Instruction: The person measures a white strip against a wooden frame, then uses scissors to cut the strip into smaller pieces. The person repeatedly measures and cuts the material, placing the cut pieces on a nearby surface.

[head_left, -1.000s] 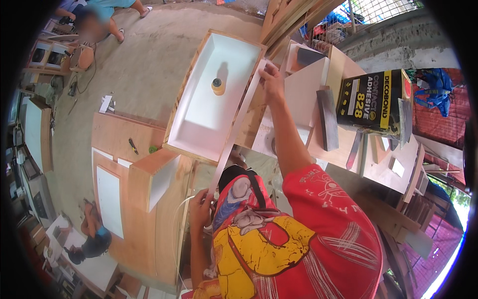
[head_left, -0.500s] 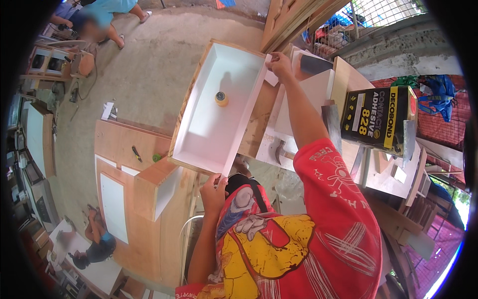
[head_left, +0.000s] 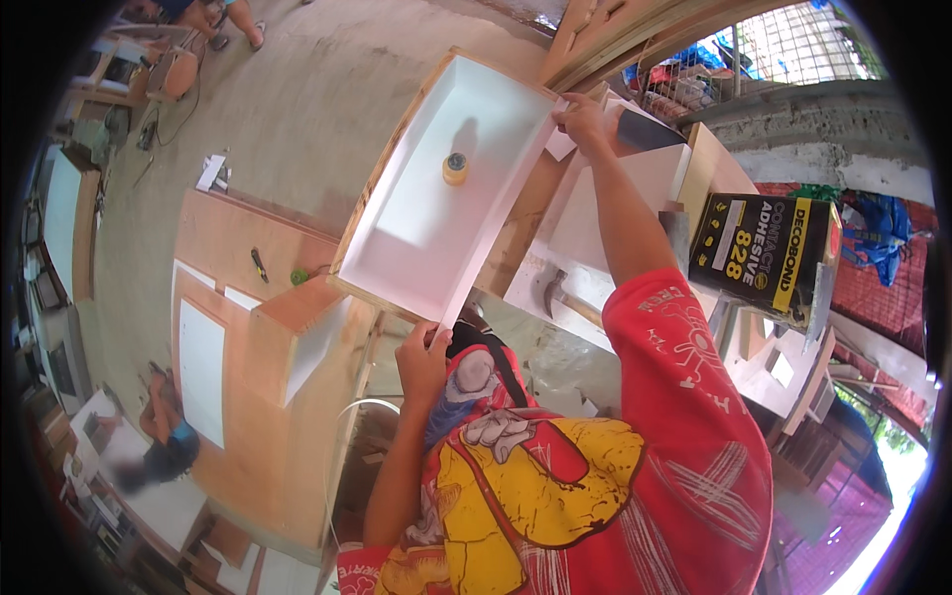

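Note:
A white-lined open wooden box (head_left: 412, 238) lies tilted diagonally, with a small yellow round container (head_left: 455, 175) inside. A thin white strip (head_left: 494, 231) runs along its right edge. My right hand (head_left: 581, 121) grips the strip's far end at the box's upper right corner. My left hand (head_left: 424, 355) pinches the strip's near end at the box's lower right corner. To the right, a claw hammer (head_left: 565, 293) rests on a white board (head_left: 615, 188), beside a black and yellow adhesive can (head_left: 764, 253).
Other people (head_left: 223, 20) (head_left: 169, 436) are at the upper and lower left. A wooden panel (head_left: 208, 476) holds white boards, an upright box (head_left: 273, 332) and a cutter (head_left: 259, 266). A mesh fence (head_left: 773, 45) and timber (head_left: 585, 30) are at the upper right.
My left hand has moved up to the box's lower corner, and the strip now lies along the box's edge. My right hand has shifted slightly up and right. The view has shifted.

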The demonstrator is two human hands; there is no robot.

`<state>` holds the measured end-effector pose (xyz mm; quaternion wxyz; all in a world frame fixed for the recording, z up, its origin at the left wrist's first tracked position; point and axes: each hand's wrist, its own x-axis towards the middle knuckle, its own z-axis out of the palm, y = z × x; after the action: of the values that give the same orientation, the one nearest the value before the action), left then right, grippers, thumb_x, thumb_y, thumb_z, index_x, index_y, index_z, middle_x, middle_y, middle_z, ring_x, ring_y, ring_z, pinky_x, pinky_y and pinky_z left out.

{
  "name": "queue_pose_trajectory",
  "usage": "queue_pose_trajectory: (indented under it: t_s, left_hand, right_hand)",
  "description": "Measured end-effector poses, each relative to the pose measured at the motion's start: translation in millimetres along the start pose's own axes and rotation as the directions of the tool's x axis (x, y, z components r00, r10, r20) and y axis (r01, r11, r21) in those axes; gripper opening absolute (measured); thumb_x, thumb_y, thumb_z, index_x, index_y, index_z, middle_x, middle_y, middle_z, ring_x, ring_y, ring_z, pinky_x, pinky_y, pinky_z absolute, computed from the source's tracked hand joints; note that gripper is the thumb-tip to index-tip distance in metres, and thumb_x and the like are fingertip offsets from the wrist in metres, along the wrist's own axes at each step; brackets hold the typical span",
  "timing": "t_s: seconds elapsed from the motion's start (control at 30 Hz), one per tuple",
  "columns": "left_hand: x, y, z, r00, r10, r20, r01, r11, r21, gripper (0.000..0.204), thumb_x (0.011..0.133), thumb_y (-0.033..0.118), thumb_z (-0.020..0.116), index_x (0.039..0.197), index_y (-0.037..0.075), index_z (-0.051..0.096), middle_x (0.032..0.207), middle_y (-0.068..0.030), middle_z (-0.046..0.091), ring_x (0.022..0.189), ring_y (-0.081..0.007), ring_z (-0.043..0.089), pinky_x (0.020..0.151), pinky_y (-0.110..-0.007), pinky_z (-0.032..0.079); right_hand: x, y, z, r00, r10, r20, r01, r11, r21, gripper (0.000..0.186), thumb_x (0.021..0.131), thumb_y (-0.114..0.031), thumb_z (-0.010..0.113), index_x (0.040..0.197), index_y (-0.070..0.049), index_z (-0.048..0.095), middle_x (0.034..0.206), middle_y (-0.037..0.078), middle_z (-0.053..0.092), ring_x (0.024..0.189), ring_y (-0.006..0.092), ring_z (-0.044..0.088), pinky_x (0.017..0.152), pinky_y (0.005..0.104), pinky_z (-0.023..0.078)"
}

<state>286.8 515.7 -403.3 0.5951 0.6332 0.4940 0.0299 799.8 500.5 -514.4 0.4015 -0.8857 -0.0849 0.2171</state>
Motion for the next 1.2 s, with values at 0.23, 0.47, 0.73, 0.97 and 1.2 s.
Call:
queue_pose_trajectory:
  t_s: [0.23,0.47,0.73,0.97,1.2]
  left_hand:
    - [5.6,-12.6,0.9,0.998,0.004,-0.062,-0.004,1.0,0.0,0.018,0.092,0.012,0.071,0.1,-0.004,0.07,0.08,-0.0113,0.074,0.064,-0.0189,0.069,0.062,-0.033,0.053]
    - [6.6,-23.5,-1.0,0.988,-0.044,-0.148,0.049,0.998,0.031,0.023,0.088,0.015,0.077,0.097,-0.005,0.069,0.082,-0.0174,0.075,0.072,-0.0265,0.073,0.069,-0.038,0.056]
    - [-7.2,-35.7,-9.0,0.99,-0.07,-0.124,0.088,0.985,0.151,0.02,0.088,0.017,0.077,0.092,-0.001,0.071,0.083,-0.0177,0.075,0.075,-0.0292,0.074,0.071,-0.039,0.056]
    - [-14.7,-45.2,-18.5,0.981,-0.104,-0.163,0.12,0.989,0.087,0.022,0.089,0.019,0.075,0.098,-0.001,0.075,0.086,-0.0179,0.076,0.077,-0.0286,0.075,0.072,-0.038,0.056]
    - [-14.1,-54.9,-23.1,0.978,-0.043,-0.205,0.07,0.989,0.13,0.024,0.093,0.015,0.073,0.104,-0.006,0.074,0.083,-0.0128,0.075,0.065,-0.0145,0.069,0.062,-0.029,0.055]
  right_hand:
    - [-13.9,-17.4,4.0,0.995,0.033,-0.089,-0.029,0.998,0.053,0.043,0.08,-0.017,0.085,0.122,-0.012,0.077,0.093,0.012,0.078,0.07,0.0166,0.073,0.069,0.0302,0.059]
    - [-10.9,-34.3,7.3,0.995,-0.076,-0.065,0.053,0.953,-0.298,0.043,0.078,-0.025,0.086,0.117,-0.008,0.077,0.105,0.02,0.076,0.099,0.0301,0.073,0.094,0.04,0.056]
    - [0.4,-56.2,15.9,1.0,-0.017,0.013,0.021,0.884,-0.468,0.029,0.074,-0.015,0.084,0.092,0.006,0.077,0.104,0.028,0.074,0.108,0.0368,0.071,0.096,0.0415,0.056]
    - [-11.2,-78.6,16.5,0.997,0.073,0.019,-0.056,0.89,-0.452,0.023,0.074,-0.006,0.077,0.092,0.009,0.076,0.103,0.028,0.074,0.106,0.0362,0.072,0.092,0.0393,0.058]
    - [-22.2,-90.8,14.2,0.995,-0.096,0.02,0.088,0.785,-0.613,0.031,0.077,-0.014,0.076,0.1,0.006,0.077,0.111,0.027,0.074,0.109,0.0367,0.071,0.094,0.0393,0.057]
